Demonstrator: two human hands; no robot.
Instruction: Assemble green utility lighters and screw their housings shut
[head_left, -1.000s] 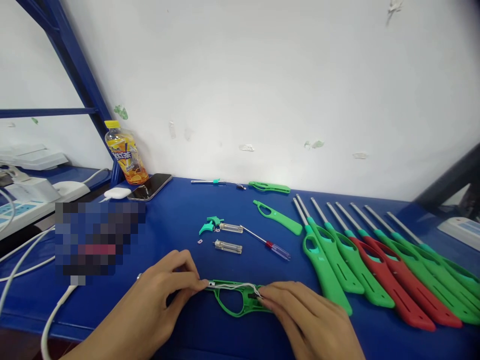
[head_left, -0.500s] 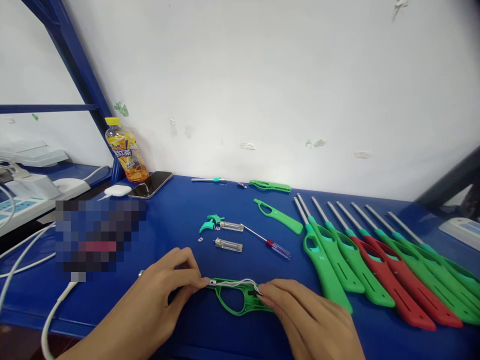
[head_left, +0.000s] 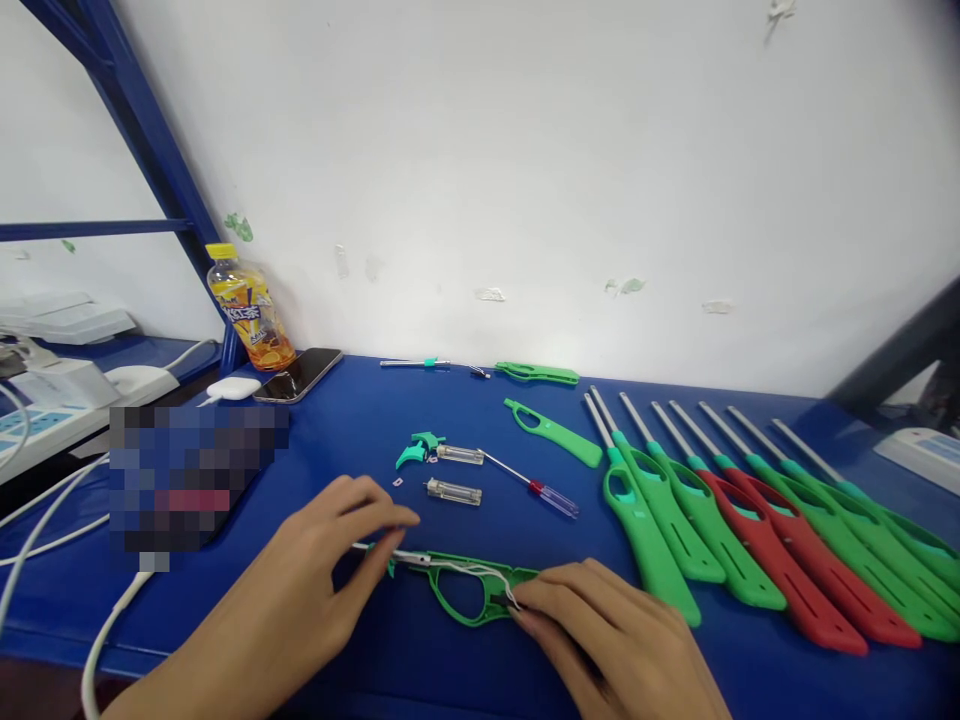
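An open green lighter half-shell [head_left: 469, 590] lies on the blue table [head_left: 360, 440] near the front edge, with a thin white wire running along it. My left hand [head_left: 322, 575] pinches the metal tube at the shell's left end. My right hand [head_left: 600, 630] presses its fingertips on the shell's right end, where the wire ends. Just behind lie a teal trigger piece [head_left: 416, 450], two clear fuel tubes [head_left: 454, 490] and a small red-handled screwdriver [head_left: 536, 487].
Several finished long-nosed lighters, green and red [head_left: 750, 520], lie in a row at the right. Two green shell halves [head_left: 555, 432] and a metal tube lie further back. A drink bottle [head_left: 247, 305], a phone [head_left: 300, 373], white cables and power strips are at the left.
My left hand has shifted slightly left and back, baring the metal tube and teal collar at the shell's left end. My right hand has stayed on the right end.
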